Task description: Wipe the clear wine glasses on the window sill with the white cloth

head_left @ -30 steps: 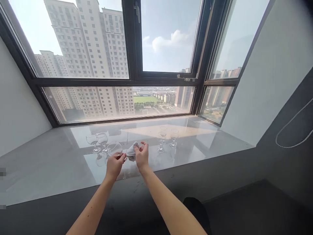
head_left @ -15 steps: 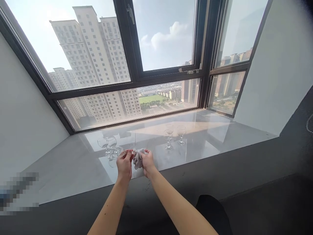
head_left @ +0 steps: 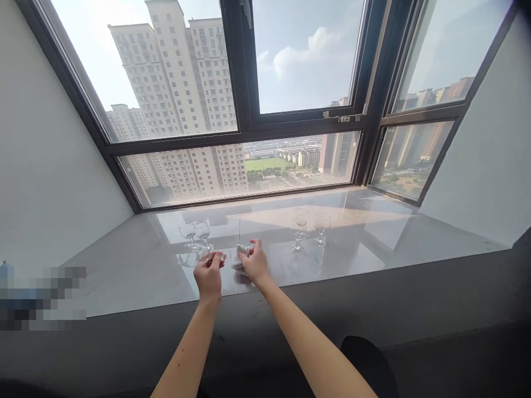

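Observation:
My left hand (head_left: 208,279) is closed in a pinch around a clear stemmed glass (head_left: 225,257) that lies tilted sideways. Its foot end points right, and its bowl is faint against the bright sill on the left. To the right, my right hand (head_left: 256,264) grips a crumpled light grey cloth (head_left: 241,264), its upper fingers partly lifted. Cloth and glass are apart, with a small gap between them. Just beyond my left hand stand two upright stemmed glasses, a left one (head_left: 187,230) and a right one (head_left: 202,230).
Three more stemmed glasses stand upright to the right: a front one (head_left: 297,243), one behind it (head_left: 301,214) and a right one (head_left: 322,225). The glossy grey sill (head_left: 124,265) ends in a front edge near my wrists. A dark-framed window (head_left: 265,132) rises behind.
My right hand has drawn the cloth away from the glass, to the right. My left hand still holds the glass. The camera view has shifted slightly.

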Available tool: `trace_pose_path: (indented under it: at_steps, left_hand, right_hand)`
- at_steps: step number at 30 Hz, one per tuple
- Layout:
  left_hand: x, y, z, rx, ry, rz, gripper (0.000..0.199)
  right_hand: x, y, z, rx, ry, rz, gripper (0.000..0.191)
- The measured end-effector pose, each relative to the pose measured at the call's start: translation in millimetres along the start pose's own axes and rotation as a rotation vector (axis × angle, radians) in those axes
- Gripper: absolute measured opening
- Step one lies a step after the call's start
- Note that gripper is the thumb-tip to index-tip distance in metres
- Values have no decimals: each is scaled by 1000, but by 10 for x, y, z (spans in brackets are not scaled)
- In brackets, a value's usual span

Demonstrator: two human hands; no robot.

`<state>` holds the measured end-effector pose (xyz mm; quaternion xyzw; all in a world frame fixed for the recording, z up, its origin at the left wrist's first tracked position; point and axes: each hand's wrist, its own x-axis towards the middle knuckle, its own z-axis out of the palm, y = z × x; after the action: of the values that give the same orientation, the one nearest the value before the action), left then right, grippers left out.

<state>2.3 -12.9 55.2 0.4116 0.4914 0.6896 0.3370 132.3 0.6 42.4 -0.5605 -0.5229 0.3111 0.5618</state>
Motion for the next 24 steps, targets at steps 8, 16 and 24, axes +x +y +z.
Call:
trace_pose_path:
  at_steps: [8, 16, 24]
  left_hand:
    - [9, -68, -117, 457, -49, 158, 31]
    - [-128, -1, 31, 797, -193, 590, 35]
    - [15, -414, -207, 976, -413, 566, 44]
  right_hand:
    - [-236, -340, 17, 23, -130, -368, 64]
    - [-272, -587, -66, 116, -77, -418, 78]
    - [-189, -428, -1071, -74, 296, -368, 73]
